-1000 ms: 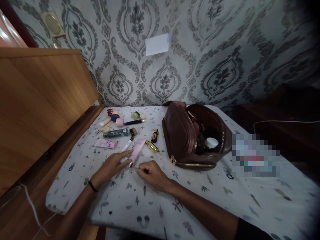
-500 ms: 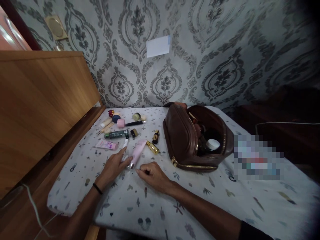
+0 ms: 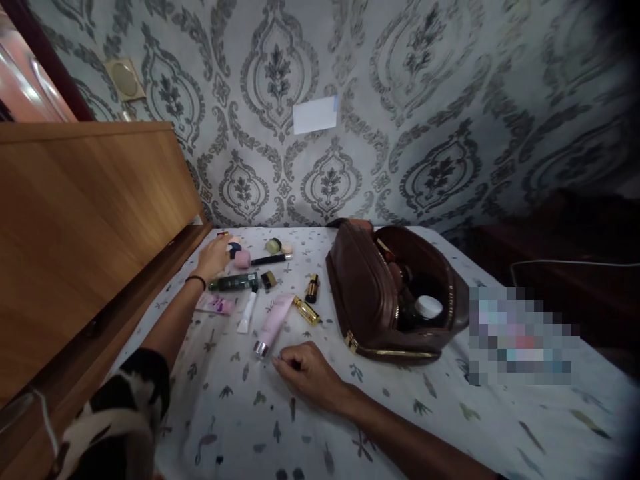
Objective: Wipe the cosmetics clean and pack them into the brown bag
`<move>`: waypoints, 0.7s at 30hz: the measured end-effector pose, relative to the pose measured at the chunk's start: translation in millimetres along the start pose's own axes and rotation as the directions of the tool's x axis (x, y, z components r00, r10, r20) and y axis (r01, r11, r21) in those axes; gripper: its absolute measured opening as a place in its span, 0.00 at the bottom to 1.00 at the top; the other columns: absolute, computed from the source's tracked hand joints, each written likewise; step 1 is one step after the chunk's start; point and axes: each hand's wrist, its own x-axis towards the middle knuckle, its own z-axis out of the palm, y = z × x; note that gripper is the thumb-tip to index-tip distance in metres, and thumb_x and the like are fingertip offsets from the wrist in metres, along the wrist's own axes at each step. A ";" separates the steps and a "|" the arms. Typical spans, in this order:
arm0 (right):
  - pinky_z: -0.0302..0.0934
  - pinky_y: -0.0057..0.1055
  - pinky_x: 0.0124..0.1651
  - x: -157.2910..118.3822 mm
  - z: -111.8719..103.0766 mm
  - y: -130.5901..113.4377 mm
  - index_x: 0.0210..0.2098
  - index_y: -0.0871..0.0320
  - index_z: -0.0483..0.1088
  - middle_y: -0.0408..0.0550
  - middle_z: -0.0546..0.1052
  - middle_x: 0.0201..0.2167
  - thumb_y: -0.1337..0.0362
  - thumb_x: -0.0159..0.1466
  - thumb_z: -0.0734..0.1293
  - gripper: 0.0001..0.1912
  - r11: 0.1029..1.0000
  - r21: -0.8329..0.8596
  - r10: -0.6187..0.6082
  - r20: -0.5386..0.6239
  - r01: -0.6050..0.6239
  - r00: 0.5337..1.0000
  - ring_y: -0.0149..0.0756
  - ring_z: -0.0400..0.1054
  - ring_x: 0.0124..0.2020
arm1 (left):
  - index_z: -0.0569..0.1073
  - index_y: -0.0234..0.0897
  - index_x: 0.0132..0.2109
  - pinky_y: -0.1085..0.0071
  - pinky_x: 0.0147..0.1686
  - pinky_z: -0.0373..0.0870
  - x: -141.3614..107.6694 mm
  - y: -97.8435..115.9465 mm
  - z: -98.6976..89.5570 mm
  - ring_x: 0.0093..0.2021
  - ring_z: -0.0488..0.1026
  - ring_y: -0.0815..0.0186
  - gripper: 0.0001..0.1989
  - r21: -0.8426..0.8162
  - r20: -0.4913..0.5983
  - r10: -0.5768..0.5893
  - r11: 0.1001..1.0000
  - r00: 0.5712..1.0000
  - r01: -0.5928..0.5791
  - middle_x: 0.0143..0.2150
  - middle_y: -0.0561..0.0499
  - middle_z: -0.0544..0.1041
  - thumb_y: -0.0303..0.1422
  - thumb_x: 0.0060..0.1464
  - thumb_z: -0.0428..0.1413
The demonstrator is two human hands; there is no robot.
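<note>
My left hand [image 3: 214, 257] reaches to the far left of the cloth, over a small red item [image 3: 223, 234] and beside a dark blue makeup sponge [image 3: 233, 249]. Its fingertips are largely hidden, so I cannot tell whether they hold anything. My right hand [image 3: 309, 371] rests on the cloth in a loose fist, with nothing visible in it. Just beyond it lies a pink tube [image 3: 274, 323] with a silver cap. A slim white tube [image 3: 247, 313], a pink printed tube [image 3: 216, 305] and a dark green tube [image 3: 234, 283] lie between the arms.
An open brown leather bag [image 3: 367, 293] holding cosmetics stands at the right. Beside it lie a gold vial [image 3: 306, 311] and a dark bottle [image 3: 313, 289]. Farther back are a black brush handle [image 3: 267, 259] and a pink jar [image 3: 243, 259]. A wooden panel [image 3: 90, 220] borders the left.
My left hand has left the white and pink tubes and moved away from me to the items at the back left. My right hand stays where it was, still curled. The view has tilted up slightly.
</note>
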 end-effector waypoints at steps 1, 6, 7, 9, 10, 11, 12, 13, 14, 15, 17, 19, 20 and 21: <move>0.39 0.27 0.26 -0.1 0.0 0.5 0.17 0.56 0.46 0.36 0.47 0.16 0.61 0.62 0.59 0.21 1.000 0.002 0.001 0.002 -0.001 1.000 0.24 0.43 0.20 | 0.71 0.35 0.60 0.57 0.61 0.64 15.2 -6.5 3.9 0.62 0.68 0.51 0.26 -0.003 0.014 -0.008 1.000 1.000 0.008 0.63 0.40 0.72 0.24 0.53 0.54; 0.39 0.27 0.25 -0.5 -0.3 3.0 0.17 0.56 0.46 0.36 0.46 0.17 0.62 0.61 0.60 0.20 1.000 0.010 0.009 0.002 -0.009 1.000 0.24 0.43 0.20 | 0.74 0.34 0.54 0.61 0.53 0.71 52.7 -31.4 24.0 0.51 0.76 0.59 0.19 -0.052 0.102 0.005 0.999 0.995 0.000 0.53 0.43 0.79 0.27 0.55 0.56; 0.39 0.27 0.25 -0.5 -0.3 3.1 0.17 0.56 0.46 0.36 0.46 0.17 0.63 0.61 0.60 0.20 1.000 0.013 0.014 0.005 -0.014 1.000 0.24 0.42 0.20 | 0.73 0.34 0.55 0.62 0.52 0.72 53.6 -36.6 24.5 0.50 0.76 0.61 0.19 -0.056 0.103 0.002 0.998 0.995 0.004 0.52 0.44 0.79 0.27 0.56 0.54; 0.39 0.27 0.26 -0.4 -0.3 3.1 0.17 0.56 0.46 0.36 0.47 0.16 0.63 0.61 0.60 0.20 1.000 0.015 0.024 0.005 -0.024 1.000 0.24 0.43 0.19 | 0.73 0.34 0.56 0.65 0.49 0.72 50.1 -48.7 20.8 0.49 0.77 0.61 0.20 -0.042 0.087 -0.025 0.999 0.996 0.029 0.50 0.45 0.80 0.28 0.56 0.52; 0.39 0.27 0.26 -0.3 -0.2 2.9 0.17 0.56 0.46 0.36 0.47 0.16 0.63 0.61 0.60 0.20 1.000 0.014 0.028 0.002 -0.028 1.000 0.24 0.43 0.19 | 0.74 0.35 0.56 0.66 0.49 0.72 46.1 -55.5 17.3 0.49 0.77 0.59 0.21 -0.024 0.079 -0.045 0.999 0.996 0.048 0.50 0.45 0.80 0.28 0.56 0.52; 0.39 0.27 0.26 -0.3 -0.2 2.7 0.17 0.56 0.47 0.36 0.47 0.16 0.63 0.61 0.60 0.20 1.000 0.011 0.029 0.001 -0.029 1.000 0.24 0.43 0.19 | 0.76 0.37 0.54 0.66 0.48 0.72 40.9 -62.5 13.5 0.49 0.76 0.58 0.20 -0.002 0.076 -0.068 0.998 0.995 0.068 0.50 0.46 0.80 0.30 0.55 0.53; 0.39 0.27 0.26 -0.3 -0.2 2.4 0.17 0.56 0.47 0.36 0.47 0.16 0.63 0.61 0.60 0.20 1.000 0.008 0.029 0.001 -0.029 1.000 0.24 0.43 0.19 | 0.78 0.39 0.51 0.66 0.47 0.72 34.8 -69.4 9.7 0.49 0.76 0.56 0.18 0.022 0.082 -0.091 0.996 0.993 0.089 0.49 0.46 0.81 0.31 0.53 0.54; 0.39 0.27 0.26 -0.3 -0.2 2.0 0.17 0.56 0.47 0.36 0.47 0.16 0.63 0.61 0.60 0.20 1.000 0.007 0.028 0.002 -0.028 1.000 0.24 0.43 0.20 | 0.80 0.40 0.48 0.66 0.47 0.71 28.1 -75.9 6.6 0.49 0.76 0.55 0.17 0.045 0.093 -0.114 0.993 0.989 0.110 0.49 0.46 0.81 0.32 0.51 0.56; 0.39 0.27 0.26 -0.3 -0.3 1.6 0.17 0.56 0.47 0.36 0.47 0.16 0.63 0.61 0.60 0.20 1.000 0.006 0.026 0.004 -0.026 1.000 0.24 0.43 0.20 | 0.81 0.41 0.46 0.66 0.46 0.71 21.2 -81.9 4.3 0.49 0.76 0.54 0.16 0.065 0.107 -0.138 0.989 0.985 0.131 0.48 0.46 0.81 0.33 0.50 0.58; 0.39 0.27 0.26 -0.4 -0.5 1.2 0.17 0.56 0.47 0.36 0.47 0.16 0.63 0.62 0.60 0.20 1.000 0.005 0.023 0.006 -0.023 1.000 0.24 0.43 0.20 | 0.82 0.42 0.46 0.67 0.46 0.72 14.6 -87.1 3.0 0.49 0.77 0.53 0.16 0.081 0.120 -0.162 0.985 0.979 0.153 0.48 0.46 0.81 0.33 0.48 0.59; 0.39 0.27 0.26 -0.3 -0.8 0.6 0.17 0.56 0.47 0.36 0.47 0.16 0.63 0.62 0.60 0.20 1.000 0.001 0.013 0.006 -0.013 1.000 0.24 0.43 0.20 | 0.81 0.41 0.49 0.68 0.45 0.72 3.3 -95.4 2.9 0.48 0.78 0.55 0.18 0.099 0.131 -0.212 0.975 0.969 0.200 0.48 0.47 0.82 0.33 0.50 0.58; 0.40 0.27 0.26 -0.2 -1.2 0.3 0.17 0.56 0.46 0.36 0.48 0.16 0.63 0.61 0.59 0.20 1.000 0.002 0.003 0.006 -0.003 1.000 0.24 0.44 0.20 | 0.78 0.40 0.54 0.68 0.45 0.73 -4.7 -100.9 4.0 0.46 0.79 0.57 0.22 0.109 0.122 -0.255 0.964 0.959 0.242 0.49 0.47 0.82 0.31 0.52 0.55; 0.40 0.27 0.26 -0.2 -1.4 0.2 0.17 0.56 0.46 0.36 0.48 0.16 0.63 0.61 0.59 0.20 1.000 0.003 0.000 0.006 0.000 1.000 0.24 0.44 0.20 | 0.77 0.39 0.56 0.68 0.45 0.73 -7.5 -102.5 4.3 0.46 0.79 0.58 0.23 0.115 0.115 -0.272 0.959 0.955 0.259 0.50 0.47 0.82 0.31 0.53 0.54; 0.40 0.27 0.26 -0.1 -1.5 0.2 0.17 0.56 0.46 0.36 0.48 0.16 0.64 0.61 0.59 0.20 1.000 0.007 -0.001 0.008 0.001 1.000 0.24 0.44 0.20 | 0.77 0.38 0.57 0.68 0.45 0.74 -9.8 -103.4 4.2 0.46 0.79 0.58 0.23 0.121 0.110 -0.283 0.955 0.953 0.270 0.51 0.47 0.82 0.30 0.54 0.53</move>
